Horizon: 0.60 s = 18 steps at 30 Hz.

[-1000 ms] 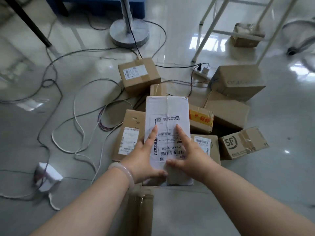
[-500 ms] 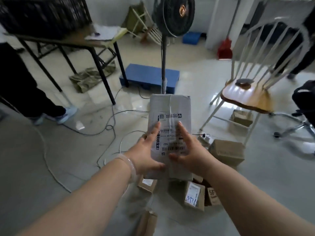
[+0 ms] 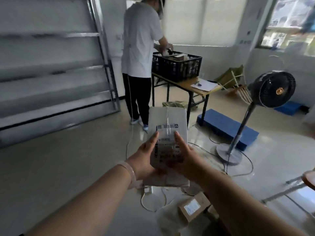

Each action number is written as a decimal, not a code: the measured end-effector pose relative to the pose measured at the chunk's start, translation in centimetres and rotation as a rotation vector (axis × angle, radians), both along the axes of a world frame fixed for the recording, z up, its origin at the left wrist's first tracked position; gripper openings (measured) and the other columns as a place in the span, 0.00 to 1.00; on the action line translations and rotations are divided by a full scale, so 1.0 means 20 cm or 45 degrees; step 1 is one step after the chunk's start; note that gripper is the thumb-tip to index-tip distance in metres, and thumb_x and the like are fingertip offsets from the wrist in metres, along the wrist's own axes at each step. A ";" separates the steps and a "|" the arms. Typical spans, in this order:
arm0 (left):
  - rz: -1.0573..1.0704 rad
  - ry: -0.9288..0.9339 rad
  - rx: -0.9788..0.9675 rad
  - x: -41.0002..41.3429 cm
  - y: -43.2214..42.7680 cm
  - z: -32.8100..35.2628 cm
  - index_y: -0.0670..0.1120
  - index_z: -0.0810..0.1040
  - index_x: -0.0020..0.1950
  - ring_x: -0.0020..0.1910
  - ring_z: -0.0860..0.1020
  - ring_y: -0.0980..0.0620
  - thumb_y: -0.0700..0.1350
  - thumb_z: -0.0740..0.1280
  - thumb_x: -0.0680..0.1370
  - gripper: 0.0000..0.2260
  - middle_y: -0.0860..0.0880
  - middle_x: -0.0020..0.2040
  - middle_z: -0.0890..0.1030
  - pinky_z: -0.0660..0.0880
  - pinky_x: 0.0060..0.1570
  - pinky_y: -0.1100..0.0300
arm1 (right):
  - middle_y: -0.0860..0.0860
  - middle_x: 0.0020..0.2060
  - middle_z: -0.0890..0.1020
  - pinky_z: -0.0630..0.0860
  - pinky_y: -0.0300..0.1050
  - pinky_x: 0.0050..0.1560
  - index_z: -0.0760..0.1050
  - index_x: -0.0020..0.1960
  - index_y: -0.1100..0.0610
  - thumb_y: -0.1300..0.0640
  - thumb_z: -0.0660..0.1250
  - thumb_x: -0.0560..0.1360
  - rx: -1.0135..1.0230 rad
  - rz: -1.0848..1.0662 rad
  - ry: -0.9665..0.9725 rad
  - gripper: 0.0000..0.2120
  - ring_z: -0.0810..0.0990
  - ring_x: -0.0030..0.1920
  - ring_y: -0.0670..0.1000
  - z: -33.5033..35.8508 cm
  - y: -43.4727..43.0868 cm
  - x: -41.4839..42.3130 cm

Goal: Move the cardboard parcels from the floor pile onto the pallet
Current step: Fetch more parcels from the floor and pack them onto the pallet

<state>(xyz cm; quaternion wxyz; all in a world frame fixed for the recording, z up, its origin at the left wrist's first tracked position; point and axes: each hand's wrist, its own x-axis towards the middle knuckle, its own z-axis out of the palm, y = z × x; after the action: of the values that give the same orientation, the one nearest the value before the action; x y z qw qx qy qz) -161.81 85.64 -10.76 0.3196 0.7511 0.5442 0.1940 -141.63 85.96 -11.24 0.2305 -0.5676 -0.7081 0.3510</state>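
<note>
Grey-white cardboard parcel (image 3: 167,133), oblong and sealed with clear tape along its length, is held in the air in front of the body, well above the floor. The left hand (image 3: 144,160) and right hand (image 3: 184,159) grip its near end. Each thumb lies on the top face, over the label; the other fingers pass beneath the parcel, out of sight.

Change: 1.0 s ago the parcel was low over the floor pile, with the view straight down. It is now raised clear, and the view has swung up across the room. Of the pile, only 1 brown cardboard box with a white label (image 3: 194,206) shows, below the right forearm.

Judgement: pick-up is complete and the carry is under way; placement is not yet done. The flat blue pallet (image 3: 226,126) lies ahead and to the right, well apart from the parcel, beyond the black pedestal fan (image 3: 272,89).

Writing: the parcel's label carries barcodes and a column of black characters. Blur makes all of it unreadable, as on the brown box.
</note>
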 end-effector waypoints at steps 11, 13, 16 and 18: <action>0.627 0.044 -0.007 -1.27 -0.74 -0.07 0.61 0.27 0.71 0.74 0.64 0.45 0.50 0.78 0.70 0.58 0.39 0.76 0.60 0.60 0.71 0.61 | 0.53 0.76 0.61 0.66 0.45 0.67 0.42 0.73 0.30 0.48 0.76 0.71 -0.009 0.648 0.043 0.49 0.66 0.72 0.57 -0.06 -0.24 -1.45; 0.699 0.054 0.017 -1.48 -0.86 -0.08 0.61 0.27 0.71 0.74 0.62 0.44 0.50 0.78 0.70 0.58 0.39 0.76 0.58 0.59 0.74 0.56 | 0.57 0.68 0.73 0.74 0.46 0.59 0.56 0.79 0.43 0.48 0.75 0.73 -0.192 0.705 0.243 0.41 0.76 0.64 0.58 -0.05 -0.34 -1.70; 0.791 0.065 0.047 -1.76 -1.05 -0.12 0.59 0.28 0.73 0.77 0.58 0.43 0.51 0.77 0.71 0.57 0.39 0.79 0.52 0.58 0.75 0.50 | 0.63 0.48 0.81 0.79 0.48 0.37 0.73 0.66 0.66 0.44 0.71 0.75 -0.357 0.819 0.469 0.30 0.83 0.42 0.59 -0.06 -0.50 -2.01; 0.884 0.068 0.054 -1.92 -1.18 -0.16 0.55 0.29 0.74 0.79 0.54 0.43 0.51 0.78 0.70 0.57 0.39 0.80 0.48 0.57 0.75 0.50 | 0.64 0.48 0.79 0.79 0.48 0.36 0.75 0.62 0.65 0.43 0.70 0.76 -0.534 0.985 0.658 0.28 0.83 0.41 0.59 -0.08 -0.58 -2.19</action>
<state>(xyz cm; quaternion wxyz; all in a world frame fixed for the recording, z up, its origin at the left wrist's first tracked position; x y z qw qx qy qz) -200.20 62.09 -13.88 0.2045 0.5323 0.7713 0.2827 -185.33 74.36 -12.86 0.1324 -0.1924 -0.7006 0.6742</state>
